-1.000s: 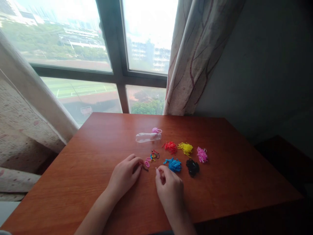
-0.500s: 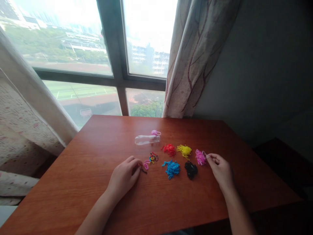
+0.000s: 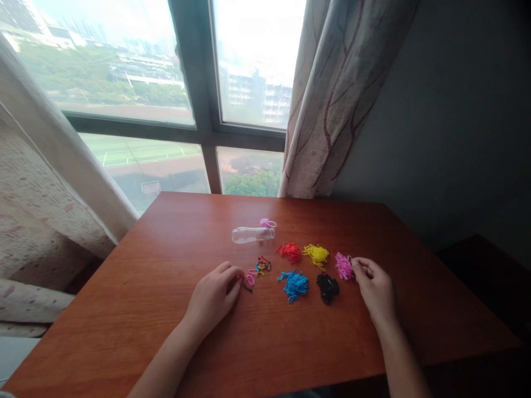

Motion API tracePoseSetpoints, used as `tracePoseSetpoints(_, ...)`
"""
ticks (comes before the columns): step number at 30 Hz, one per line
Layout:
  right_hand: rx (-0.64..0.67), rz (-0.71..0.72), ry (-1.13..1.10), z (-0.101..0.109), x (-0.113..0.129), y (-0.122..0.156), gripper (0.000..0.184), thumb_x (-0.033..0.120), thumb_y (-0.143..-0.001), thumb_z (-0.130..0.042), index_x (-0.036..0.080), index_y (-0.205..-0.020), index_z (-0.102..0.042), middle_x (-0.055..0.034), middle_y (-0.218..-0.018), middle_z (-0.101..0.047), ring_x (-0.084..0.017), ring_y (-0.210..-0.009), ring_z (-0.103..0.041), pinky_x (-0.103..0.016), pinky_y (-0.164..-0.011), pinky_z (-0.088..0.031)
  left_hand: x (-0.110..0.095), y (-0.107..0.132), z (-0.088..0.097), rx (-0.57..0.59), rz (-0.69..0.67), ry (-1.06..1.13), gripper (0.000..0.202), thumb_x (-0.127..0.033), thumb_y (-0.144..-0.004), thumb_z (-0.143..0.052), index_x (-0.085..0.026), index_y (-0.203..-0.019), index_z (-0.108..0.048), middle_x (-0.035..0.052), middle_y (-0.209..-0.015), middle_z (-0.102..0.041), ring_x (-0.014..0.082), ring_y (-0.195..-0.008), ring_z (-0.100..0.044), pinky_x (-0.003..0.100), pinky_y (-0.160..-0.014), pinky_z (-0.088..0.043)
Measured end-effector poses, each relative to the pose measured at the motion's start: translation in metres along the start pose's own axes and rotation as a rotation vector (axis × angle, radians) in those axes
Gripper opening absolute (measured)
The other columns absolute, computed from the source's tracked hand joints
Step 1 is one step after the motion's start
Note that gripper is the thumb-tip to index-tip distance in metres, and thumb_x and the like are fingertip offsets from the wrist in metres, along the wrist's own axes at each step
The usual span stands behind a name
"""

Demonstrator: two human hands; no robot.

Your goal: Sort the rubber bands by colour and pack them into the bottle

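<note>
My left hand (image 3: pixel 218 293) rests on the table with its fingertips pinched together. Beside them lie a small black band (image 3: pixel 248 288), a pink band (image 3: pixel 250 279) and a little mixed-colour heap (image 3: pixel 262 267); whatever is between those fingers is hidden. At the right edge of a pink pile (image 3: pixel 344 266) of small rubber bands, my right hand (image 3: pixel 375 284) is closed in a pinch, and a tiny loop shows at its fingertips. Left of that hand are piles of black (image 3: pixel 327 288), blue (image 3: pixel 295 286), yellow (image 3: pixel 316 255) and red bands (image 3: pixel 290 252).
A clear plastic bottle (image 3: pixel 252 235) lies on its side behind the piles, with a pink looped piece (image 3: pixel 267 223) touching or just behind it. The brown wooden table (image 3: pixel 166 243) meets a window (image 3: pixel 249 166) and curtains (image 3: pixel 315 138) at the back.
The whole view has shifted slightly, so everything sits a little further right. Both hands keep nearly the same places; the loop at my right fingertips stands out less.
</note>
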State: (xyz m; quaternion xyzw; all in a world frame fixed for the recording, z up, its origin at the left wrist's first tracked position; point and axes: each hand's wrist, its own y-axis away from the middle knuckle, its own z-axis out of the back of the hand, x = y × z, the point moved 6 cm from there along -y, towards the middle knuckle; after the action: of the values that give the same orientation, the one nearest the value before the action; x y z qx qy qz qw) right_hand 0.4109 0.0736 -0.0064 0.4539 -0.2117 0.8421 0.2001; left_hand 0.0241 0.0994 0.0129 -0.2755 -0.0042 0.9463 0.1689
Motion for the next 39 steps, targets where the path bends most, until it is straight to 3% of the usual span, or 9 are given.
tracePoseSetpoints(4,-0.013,0.176,0.172,-0.020,0.049,0.040,0.034,0.048,-0.087,-0.055,0.018,-0.090,-0.070,-0.0067,-0.070,-0.070,-0.020,-0.062,-0.065,-0.028,-0.061,-0.048,-0.002,0.000,0.002,0.009,0.001,0.012,0.017,-0.025,-0.089,-0.049,-0.024,-0.086,-0.066,0.0022,-0.089,-0.063,0.0171,-0.078,-0.062,0.024,-0.066,-0.044)
tracePoseSetpoints(8,0.183,0.379,0.061,-0.065,0.097,0.093,0.026,0.036,-0.094,-0.048,0.021,-0.087,-0.068,-0.0042,-0.076,-0.071,-0.017,-0.065,-0.065,-0.024,-0.063,-0.047,-0.002,0.002,0.002,0.028,-0.009,0.047,0.018,-0.024,-0.089,-0.049,-0.024,-0.086,-0.067,0.0024,-0.091,-0.063,0.0174,-0.080,-0.062,0.025,-0.068,-0.045)
tracePoseSetpoints(12,0.376,0.479,0.051,-0.105,0.118,0.132,0.020,0.024,-0.094,-0.046,0.022,-0.088,-0.065,-0.0011,-0.073,-0.068,-0.016,-0.065,-0.063,-0.024,-0.062,-0.043,-0.002,0.003,0.001,0.033,-0.021,0.074,0.019,-0.022,-0.089,-0.049,-0.024,-0.088,-0.068,0.0027,-0.092,-0.063,0.0176,-0.082,-0.062,0.025,-0.070,-0.045)
tracePoseSetpoints(18,0.442,0.482,0.102,-0.127,0.117,0.153,0.017,0.016,-0.091,-0.048,0.023,-0.086,-0.063,0.0010,-0.073,-0.068,-0.016,-0.067,-0.064,-0.024,-0.063,-0.040,-0.004,0.004,0.001,0.046,-0.055,0.097,0.018,-0.020,-0.088,-0.050,-0.023,-0.089,-0.068,0.0030,-0.091,-0.062,0.0176,-0.083,-0.061,0.026,-0.073,-0.045)
tracePoseSetpoints(39,0.453,0.498,0.135,-0.130,0.110,0.156,0.016,0.013,-0.089,-0.050,0.022,-0.086,-0.063,0.0005,-0.074,-0.067,-0.015,-0.068,-0.063,-0.024,-0.064,-0.037,-0.003,0.004,-0.002,0.041,-0.075,0.026,0.018,-0.021,-0.091,-0.047,-0.023,-0.088,-0.065,0.0023,-0.092,-0.063,0.0176,-0.085,-0.061,0.026,-0.074,-0.044)
